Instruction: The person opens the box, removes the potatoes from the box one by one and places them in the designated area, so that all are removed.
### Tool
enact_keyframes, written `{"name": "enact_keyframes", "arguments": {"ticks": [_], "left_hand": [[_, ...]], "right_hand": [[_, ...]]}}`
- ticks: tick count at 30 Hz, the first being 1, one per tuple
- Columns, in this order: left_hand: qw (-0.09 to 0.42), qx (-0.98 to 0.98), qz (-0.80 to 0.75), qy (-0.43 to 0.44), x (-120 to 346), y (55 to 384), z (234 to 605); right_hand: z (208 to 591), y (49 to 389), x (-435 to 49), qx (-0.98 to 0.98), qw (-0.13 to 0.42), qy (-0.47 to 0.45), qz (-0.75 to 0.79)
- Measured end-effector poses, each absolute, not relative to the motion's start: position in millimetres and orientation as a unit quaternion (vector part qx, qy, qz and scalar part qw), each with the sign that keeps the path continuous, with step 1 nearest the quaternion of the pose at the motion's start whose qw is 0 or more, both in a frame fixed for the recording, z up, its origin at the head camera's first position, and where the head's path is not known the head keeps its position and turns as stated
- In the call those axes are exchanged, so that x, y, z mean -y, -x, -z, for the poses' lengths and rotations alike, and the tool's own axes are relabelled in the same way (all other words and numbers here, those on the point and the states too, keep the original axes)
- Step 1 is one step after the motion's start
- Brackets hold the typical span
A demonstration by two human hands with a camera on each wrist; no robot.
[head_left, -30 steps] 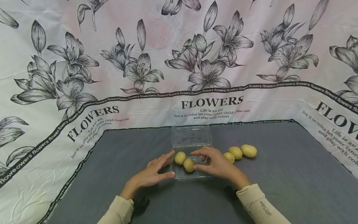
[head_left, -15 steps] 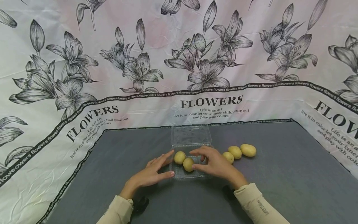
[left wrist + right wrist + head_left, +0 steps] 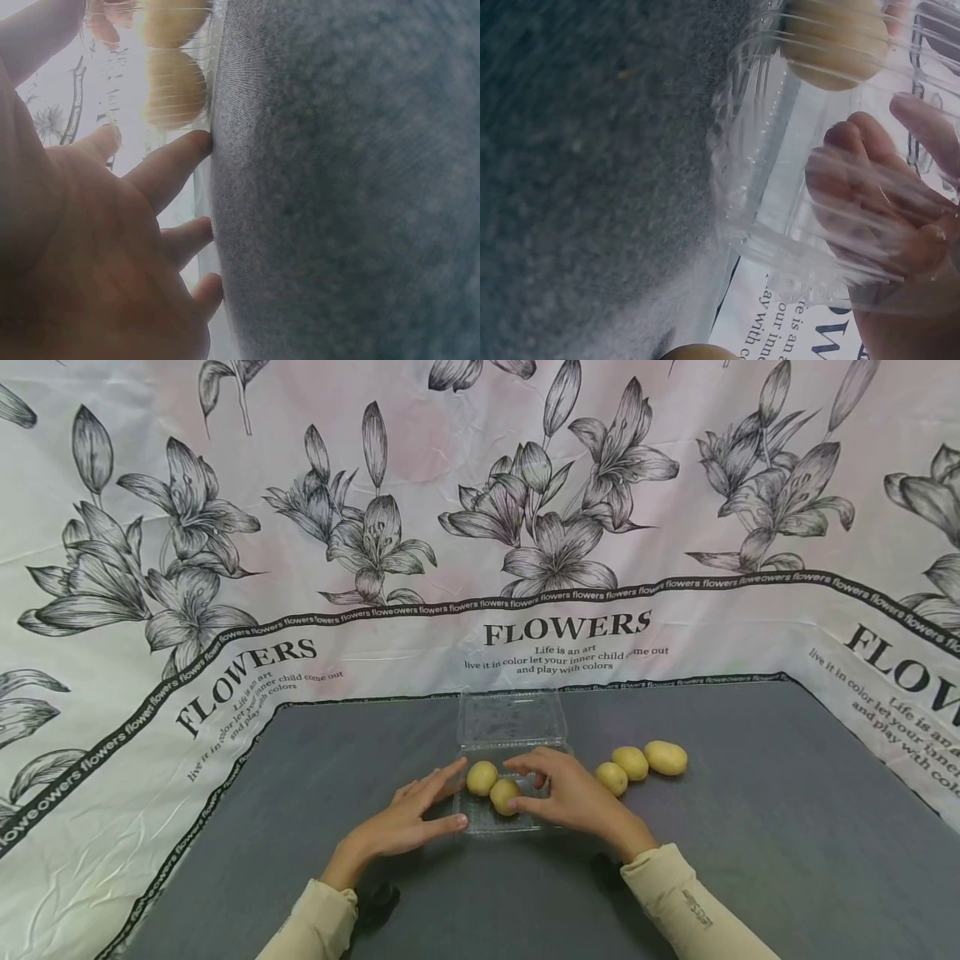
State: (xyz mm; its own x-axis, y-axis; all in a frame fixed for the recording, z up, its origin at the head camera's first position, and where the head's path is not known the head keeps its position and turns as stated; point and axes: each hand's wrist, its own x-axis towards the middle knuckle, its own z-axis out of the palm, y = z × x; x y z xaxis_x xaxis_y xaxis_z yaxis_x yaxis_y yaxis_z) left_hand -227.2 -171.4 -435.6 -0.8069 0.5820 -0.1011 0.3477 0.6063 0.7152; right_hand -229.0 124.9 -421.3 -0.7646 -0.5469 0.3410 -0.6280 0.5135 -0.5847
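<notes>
Potatoes point(image 3: 629, 763) beside clear box point(image 3: 512, 720), floral cloth point(image 3: 412, 452) behind — right hand point(image 3: 566, 787) partly blocking, curved, empty; left hand point(image 3: 405, 822) spread, empty.

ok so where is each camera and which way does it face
Head: on the head, forward and down at the clear container; left hand, right hand and sleeves show.
Left wrist: worn there, toward the container's side; palm and fingers show.
Right wrist: worn there, facing the container; fingers show through it.
Wrist views share: potatoes, gray tabletop.
</notes>
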Motion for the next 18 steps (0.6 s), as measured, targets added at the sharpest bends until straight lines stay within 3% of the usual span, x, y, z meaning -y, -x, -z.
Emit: {"name": "enact_keyframes", "arguments": {"ticks": [18], "left_hand": [[0.165,-0.881,-0.359,-0.259,170,228,436]], "right_hand": [[422,232,-113,0.89,0.036,-0.304,-0.337]]}}
